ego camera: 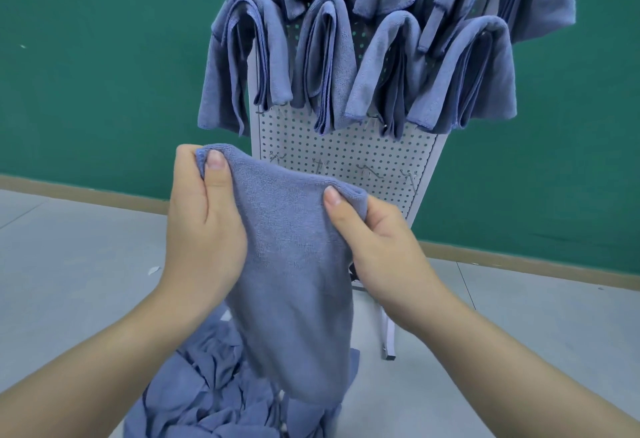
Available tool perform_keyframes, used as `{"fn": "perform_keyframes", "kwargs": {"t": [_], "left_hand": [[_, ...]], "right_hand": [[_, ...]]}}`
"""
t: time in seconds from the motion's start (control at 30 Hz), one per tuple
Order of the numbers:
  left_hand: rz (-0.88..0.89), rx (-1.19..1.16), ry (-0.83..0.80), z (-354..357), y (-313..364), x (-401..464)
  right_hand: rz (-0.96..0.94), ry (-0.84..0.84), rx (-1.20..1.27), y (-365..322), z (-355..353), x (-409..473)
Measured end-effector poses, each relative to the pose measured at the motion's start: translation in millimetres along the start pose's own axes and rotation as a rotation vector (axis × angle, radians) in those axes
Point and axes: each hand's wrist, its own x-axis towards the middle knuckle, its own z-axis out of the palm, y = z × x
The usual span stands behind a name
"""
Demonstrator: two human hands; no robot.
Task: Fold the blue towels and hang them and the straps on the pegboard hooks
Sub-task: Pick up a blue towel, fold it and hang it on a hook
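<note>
You hold a soft blue terry-cloth towel point(294, 264) up in front of you, low and central in the view; your left hand point(204, 226) pinches its top corner at about 10 o'clock of the cloth, thumb on the near face and fingers curled behind; your right hand point(381, 243) pinches the opposite top corner at about 2 o'clock in the same way; both hands are clenched on the fabric, neither is released. The towel hangs limp from that top edge and narrows toward 6 o'clock, where its tail reaches the heap of crumpled blue towels point(214, 392) on the grey floor point(76, 264).

Expect it to be light, floppy and a little grippy, not slippery or fragile; it will sag wherever you do not support it, so take it by the corners or the hemmed edge and keep the top edge taut while you bring the halves together.

At 12 o'clock stands the white perforated metal pegboard point(346, 153); a row of folded blue towels point(322, 63) is draped over its upper hooks, and the bare wire hooks point(367, 170) just behind your hands look free; one of those is the likely place for this one once folded. No straps can be made out with certainty.
</note>
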Motion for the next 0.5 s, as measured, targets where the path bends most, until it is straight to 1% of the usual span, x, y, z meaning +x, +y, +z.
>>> {"fn": "perform_keyframes", "kwargs": {"t": [0.17, 0.27, 0.33, 0.4, 0.5], "left_hand": [[-0.206, -0.054, -0.028, 9, 3, -3], [-0.31, -0.122, -0.092, 17, 3, -9], [-0.358, -0.212, -0.158, 21, 3, -13], [-0.369, -0.292, -0.21, 24, 4, -16], [-0.27, -0.302, -0.182, 22, 8, -15]], "right_hand": [[0.014, 0.002, -0.016, 7, 9, 1], [0.03, 0.011, -0.021, 10, 10, 3], [0.054, 0.017, -0.019, 11, 11, 5], [0.081, 0.034, -0.013, 13, 10, 9], [0.14, 0.077, 0.043, 13, 5, 13]]}}
